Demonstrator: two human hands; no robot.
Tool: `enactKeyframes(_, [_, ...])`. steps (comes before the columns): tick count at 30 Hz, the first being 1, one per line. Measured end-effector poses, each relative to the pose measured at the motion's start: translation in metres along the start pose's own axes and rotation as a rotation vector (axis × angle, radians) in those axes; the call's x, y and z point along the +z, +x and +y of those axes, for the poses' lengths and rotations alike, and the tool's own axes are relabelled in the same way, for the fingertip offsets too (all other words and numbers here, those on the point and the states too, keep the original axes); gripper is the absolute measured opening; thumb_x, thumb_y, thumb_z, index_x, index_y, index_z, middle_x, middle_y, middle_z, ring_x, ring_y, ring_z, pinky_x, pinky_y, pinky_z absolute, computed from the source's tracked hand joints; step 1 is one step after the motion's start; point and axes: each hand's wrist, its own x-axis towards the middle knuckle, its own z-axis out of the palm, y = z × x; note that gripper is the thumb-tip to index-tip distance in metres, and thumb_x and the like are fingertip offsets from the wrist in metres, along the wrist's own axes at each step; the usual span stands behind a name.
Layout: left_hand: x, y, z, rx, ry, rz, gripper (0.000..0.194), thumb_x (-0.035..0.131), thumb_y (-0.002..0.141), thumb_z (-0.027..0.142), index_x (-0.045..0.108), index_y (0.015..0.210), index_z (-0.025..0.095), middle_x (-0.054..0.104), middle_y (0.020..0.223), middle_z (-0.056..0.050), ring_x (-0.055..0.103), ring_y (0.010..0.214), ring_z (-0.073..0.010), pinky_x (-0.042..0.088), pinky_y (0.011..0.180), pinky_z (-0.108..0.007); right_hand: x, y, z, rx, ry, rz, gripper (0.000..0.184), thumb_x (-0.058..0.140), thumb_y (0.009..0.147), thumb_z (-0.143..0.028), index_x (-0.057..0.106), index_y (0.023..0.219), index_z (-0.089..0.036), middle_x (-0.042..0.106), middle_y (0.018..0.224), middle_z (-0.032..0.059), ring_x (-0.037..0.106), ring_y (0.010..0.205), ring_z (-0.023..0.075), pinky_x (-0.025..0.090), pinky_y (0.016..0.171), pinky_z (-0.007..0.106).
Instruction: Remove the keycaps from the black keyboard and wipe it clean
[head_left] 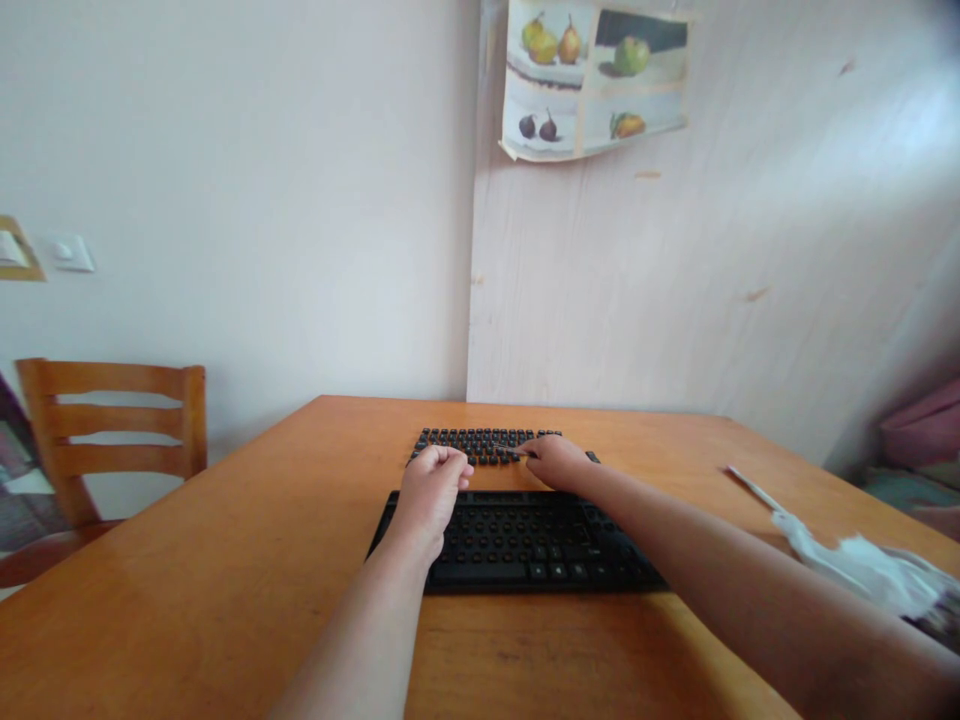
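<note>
Forearms: both bare, reaching in from near edge; R one passes over kbd's R end; risk, likely: a low sweep of R forearm drags or tilts the kbd.
Table [262,540]: wood; carries kbd, keycaps and bag.
Keyboard [480,574]: black, flat on table, between the forearms, just nearer than the keycap rows; long axis L-R, approx. parallel to table's far edge; long bottom-row side faces the person, numpad end to person's R; many key spots look bare, some bottom-row keys on; risk: a nudge fwd would push its back edge into the loose rows.
L hand [431,490]: above kbd's L end, near the keycaps; fingers curled closed, thumb on top; can't tell if anything's inside; risk: if a small pc. is in there, a loosened pinch drops it among the others.
R hand [559,463]: past kbd's back edge, at R part of the keycap rows; fingers closed on a thin tool [516,450], tip pointing L; exact type unclear; risk: tip slips off a smooth cap and flicks it, or knuckles skew the rows.
Keycaps [480,436]: black, loose, in rows L-R beyond kbd; legends too small to read; mix-up risk if rows get bumped.
Bag [851,565]: white plastic, R side, w/ thin stick [754,487] beside it; well apart from kbd.
Chair [120,410]: wood, L of table.
Wall pictures [555,72]: fruit, taped up, far side.
</note>
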Motion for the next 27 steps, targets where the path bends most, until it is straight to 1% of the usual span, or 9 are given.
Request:
enactKeyframes(4, [0.0003,0.0005,-0.0009,-0.007,0.002,-0.006,0.014,0.065,0.069,0.032,0.063,0.073,0.018,0.071,0.072,-0.005,0.058,0.059,-0.0138,0.042,0.061,-0.026,0.0023,0.0029,0.0014,0.015,-0.011,-0.018,0.034,0.053,0.081,-0.021,0.074,0.106,-0.03,0.073,0.106,0.0056,0.066,0.097,0.0232,0.046,0.088,0.033])
enactKeyframes(8, [0.0006,0.0001,-0.0011,-0.014,-0.003,-0.009,0.015,0.065,0.069,0.031,0.063,0.074,0.018,0.071,0.073,-0.006,0.058,0.058,-0.0139,0.041,0.059,-0.025,0.0048,0.0031,0.0016,0.026,-0.01,-0.024,0.036,0.054,0.081,-0.021,0.073,0.11,-0.029,0.073,0.107,0.0056,0.065,0.099,0.0228,0.046,0.088,0.032])
enactKeyframes(15, [0.0002,0.0012,-0.0026,-0.017,0.006,-0.017,0.015,0.065,0.07,0.032,0.063,0.075,0.018,0.071,0.073,-0.006,0.058,0.059,-0.0139,0.041,0.059,-0.026,0.0053,0.0026,-0.0014,0.02,-0.014,-0.014,0.035,0.054,0.081,-0.022,0.073,0.109,-0.029,0.073,0.107,0.0053,0.065,0.101,0.0234,0.046,0.089,0.032])
enactKeyframes(22, [0.0007,-0.0006,0.0,-0.017,0.026,-0.014,0.014,0.064,0.071,0.032,0.062,0.075,0.018,0.071,0.074,-0.006,0.058,0.06,-0.014,0.042,0.061,-0.026,0.0059,0.0015,-0.0016,0.014,-0.016,-0.009,0.036,0.052,0.081,-0.023,0.072,0.11,-0.029,0.073,0.107,0.0058,0.065,0.1,0.0243,0.046,0.086,0.033])
enactKeyframes(27, [0.0005,-0.0017,0.0017,-0.016,0.038,-0.018,0.015,0.063,0.072,0.032,0.062,0.076,0.018,0.071,0.075,-0.006,0.058,0.062,-0.0141,0.041,0.061,-0.026,0.0061,0.0013,-0.0012,0.015,-0.006,-0.004,0.036,0.053,0.08,-0.022,0.073,0.109,-0.03,0.073,0.108,0.0052,0.065,0.099,0.0231,0.046,0.086,0.031])
